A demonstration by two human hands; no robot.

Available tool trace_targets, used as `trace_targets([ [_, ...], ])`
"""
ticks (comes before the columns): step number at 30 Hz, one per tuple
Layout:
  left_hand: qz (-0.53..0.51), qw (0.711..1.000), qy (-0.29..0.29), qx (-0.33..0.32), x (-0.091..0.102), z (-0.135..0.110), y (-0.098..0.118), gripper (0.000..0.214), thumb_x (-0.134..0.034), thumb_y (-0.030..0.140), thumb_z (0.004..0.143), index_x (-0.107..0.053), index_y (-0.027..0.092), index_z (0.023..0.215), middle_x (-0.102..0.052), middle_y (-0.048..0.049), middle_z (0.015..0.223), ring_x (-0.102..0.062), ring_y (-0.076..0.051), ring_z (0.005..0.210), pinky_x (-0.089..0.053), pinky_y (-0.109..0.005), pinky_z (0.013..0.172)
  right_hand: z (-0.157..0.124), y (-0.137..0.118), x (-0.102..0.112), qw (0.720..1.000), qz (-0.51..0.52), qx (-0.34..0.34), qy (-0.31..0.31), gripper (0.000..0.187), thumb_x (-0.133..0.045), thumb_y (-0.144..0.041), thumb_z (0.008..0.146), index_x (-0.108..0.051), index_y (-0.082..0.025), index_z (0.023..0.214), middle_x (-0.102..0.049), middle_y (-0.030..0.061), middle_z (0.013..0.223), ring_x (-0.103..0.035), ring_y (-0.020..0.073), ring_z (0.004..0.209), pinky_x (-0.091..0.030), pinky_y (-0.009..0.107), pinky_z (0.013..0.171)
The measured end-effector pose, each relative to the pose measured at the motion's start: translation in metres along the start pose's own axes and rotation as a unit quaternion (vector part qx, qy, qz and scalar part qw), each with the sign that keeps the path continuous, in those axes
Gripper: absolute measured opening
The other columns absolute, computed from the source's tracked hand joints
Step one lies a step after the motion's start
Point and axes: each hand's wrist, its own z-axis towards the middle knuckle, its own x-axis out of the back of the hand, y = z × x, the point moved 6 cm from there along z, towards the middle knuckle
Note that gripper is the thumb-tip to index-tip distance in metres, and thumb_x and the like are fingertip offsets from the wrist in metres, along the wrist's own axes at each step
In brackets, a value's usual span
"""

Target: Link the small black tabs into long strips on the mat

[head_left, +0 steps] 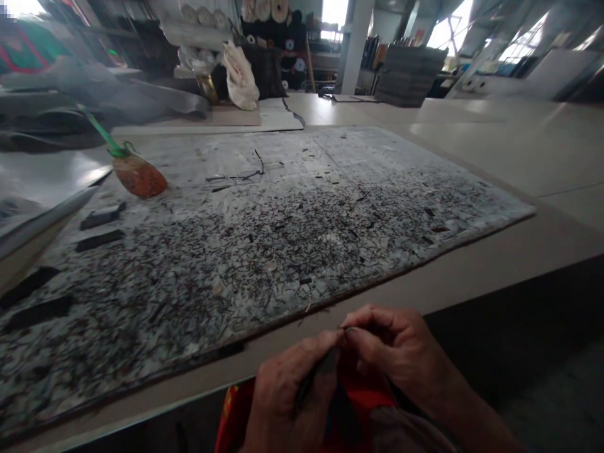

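Just below the table (472,277) edge, the left hand (287,396) and right hand (401,355) meet, fingertips pinching a thin dark strip (315,377) above red fabric (365,396). The grip looks slight, so the strip could slip and drop out of sight. Beyond, the scrap-littered cutting mat (283,239) would hide it among similar dark offcuts (101,217).

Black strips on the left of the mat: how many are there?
4. First strip and second strip lie below the orange bundle; third strip and fourth strip lie nearer the left edge. Others may be hidden.
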Motion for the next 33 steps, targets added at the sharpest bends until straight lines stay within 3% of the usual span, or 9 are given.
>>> trace_targets([
  [5, 0.077, 0.99, -0.071, -0.091, -0.002, 0.0, 0.007, 0.038, -0.063, 0.007, 0.073, -0.066, 0.031, 0.101, -0.07, 0.0, 0.094, -0.066, -0.015, 0.083, -0.048, -0.015, 0.076, -0.001, -0.014, 0.001, 0.983, -0.138, 0.107, 0.049, 0.017, -0.051, -0.021, 0.078, -0.064, -0.016, 0.068, -0.062, -0.0009, 0.061, -0.056, 0.0101, 0.054, -0.044, 0.018, 0.052],
  [9, 0.085, 0.987, -0.1, -0.096, -0.005, 0.003, 0.006, 0.037, -0.062, 0.008, 0.074, -0.066, 0.028, 0.104, -0.07, -0.0024, 0.094, -0.066, -0.015, 0.083, -0.048, -0.013, 0.075, -0.001, -0.019, 0.002, 0.964, -0.19, 0.152, 0.11, 0.01, -0.051, -0.016, 0.072, -0.059, -0.017, 0.065, -0.058, -0.0024, 0.057, -0.052, 0.0096, 0.052, -0.041, 0.019, 0.052],
  [11, 0.062, 0.995, -0.069, -0.045, -0.002, 0.005, 0.002, 0.029, -0.064, 0.011, 0.073, -0.069, 0.027, 0.096, -0.07, -0.0022, 0.091, -0.066, -0.016, 0.082, -0.048, -0.016, 0.075, 0.002, -0.015, 0.001, 0.977, -0.147, 0.12, 0.1, 0.009, -0.051, -0.018, 0.072, -0.056, -0.017, 0.065, -0.053, -0.0037, 0.054, -0.048, 0.0085, 0.049, -0.038, 0.019, 0.048],
  [14, -0.019, 0.994, -0.043, 0.098, -0.002, 0.007, -0.008, 0.012, -0.065, 0.024, 0.075, -0.073, 0.025, 0.084, -0.071, -0.0023, 0.085, -0.066, -0.019, 0.08, -0.049, -0.019, 0.072, 0.006, -0.004, -0.003, 0.998, -0.013, 0.031, 0.048, 0.011, -0.052, -0.026, 0.073, -0.052, -0.018, 0.067, -0.046, -0.0061, 0.049, -0.04, 0.0065, 0.043, -0.033, 0.017, 0.042],
  [20, -0.222, 0.914, -0.048, 0.336, -0.014, -0.001, -0.019, 0.026, -0.069, 0.04, 0.07, -0.07, 0.019, 0.085, -0.062, -0.0009, 0.064, -0.059, -0.015, 0.06, -0.045, -0.019, 0.052, 0.008, 0.007, -0.01, 0.983, 0.179, -0.035, -0.022, 0.015, -0.056, -0.031, 0.071, -0.048, -0.018, 0.068, -0.045, -0.008, 0.042, -0.036, 0.0046, 0.035, -0.029, 0.016, 0.038],
  [24, -0.252, 0.882, -0.028, 0.397, -0.014, -0.005, -0.023, 0.037, -0.074, 0.044, 0.062, -0.068, 0.017, 0.087, -0.042, 0.0056, 0.046, -0.04, -0.006, 0.04, -0.032, -0.014, 0.038, 0.007, 0.003, -0.004, 0.97, 0.239, -0.014, -0.031, 0.017, -0.059, -0.031, 0.073, -0.048, -0.018, 0.068, -0.042, -0.0092, 0.044, -0.036, 0.0042, 0.035, -0.03, 0.017, 0.039],
  [28, -0.199, 0.902, -0.009, 0.384, -0.007, -0.003, -0.026, 0.038, -0.075, 0.046, 0.06, -0.069, 0.016, 0.084, -0.043, 0.0045, 0.046, -0.04, -0.006, 0.04, -0.031, -0.014, 0.037, 0.002, 0.006, 0.034, 0.988, 0.147, 0.012, 0.039, 0.028, -0.051, -0.039, 0.083, -0.044, -0.019, 0.064, -0.045, -0.0065, 0.051, -0.042, 0.0062, 0.04, -0.035, 0.02, 0.044],
  [30, -0.164, 0.913, -0.003, 0.374, -0.004, -0.003, -0.027, 0.036, -0.074, 0.046, 0.062, -0.07, 0.017, 0.082, -0.046, 0.0033, 0.047, -0.042, -0.008, 0.042, -0.033, -0.015, 0.038, -0.01, 0.015, 0.07, 0.991, 0.047, 0.014, 0.127, 0.038, -0.045, -0.045, 0.087, -0.042, -0.019, 0.059, -0.042, -0.0058, 0.049, -0.042, 0.0075, 0.042, -0.036, 0.021, 0.045],
  [33, -0.146, 0.927, -0.003, 0.345, -0.003, -0.005, -0.028, 0.036, -0.072, 0.049, 0.063, -0.071, 0.017, 0.079, -0.056, -0.0009, 0.058, -0.05, -0.011, 0.052, -0.04, -0.017, 0.045, -0.034, 0.034, 0.125, 0.965, -0.088, -0.012, 0.245, 0.049, -0.037, -0.054, 0.087, -0.039, -0.02, 0.052, -0.038, -0.0049, 0.042, -0.039, 0.0086, 0.036, -0.033, 0.023, 0.039],
])
